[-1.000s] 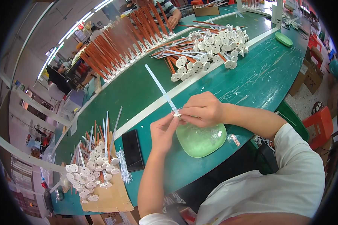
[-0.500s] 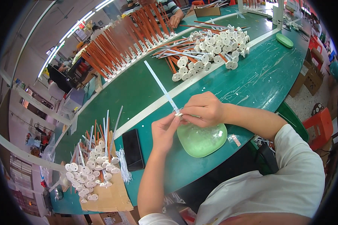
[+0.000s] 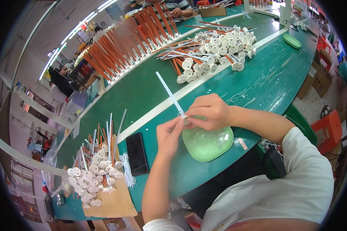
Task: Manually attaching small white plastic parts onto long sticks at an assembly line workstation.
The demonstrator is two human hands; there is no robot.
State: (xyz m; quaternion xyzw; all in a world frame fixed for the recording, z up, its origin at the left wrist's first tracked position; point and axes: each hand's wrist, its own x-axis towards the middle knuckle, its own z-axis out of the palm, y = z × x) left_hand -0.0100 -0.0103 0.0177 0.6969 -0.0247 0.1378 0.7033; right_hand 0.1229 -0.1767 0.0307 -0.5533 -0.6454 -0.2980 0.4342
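A thin pale-blue strip (image 3: 168, 91) slants up and to the left from between my hands. Its lower end, with a small white part, sits in the fingertips of my left hand (image 3: 168, 136), the thumb pressed against it. My right hand (image 3: 210, 111) pinches the same end from the other side; its curled fingers hide much of the joint. Under my hands lies a light green dish (image 3: 208, 151) with small clear bits in it. A black phone (image 3: 137, 154) rests on the green table left of my left wrist, beside a bundle of white strings (image 3: 127, 171).
At left, white discs with strips (image 3: 91, 178) are heaped on cardboard (image 3: 113, 205). A larger heap (image 3: 229, 43) lies at the far right, near a small green dish (image 3: 292, 41). Brown strips (image 3: 123, 46) stand upright in a far row. Another person's hand (image 3: 177, 12) is behind them.
The strip in my hands has dipped, its upper tip now lower and slightly to the right. My hands have barely shifted. The other person's hand across the table has lifted away from the surface.
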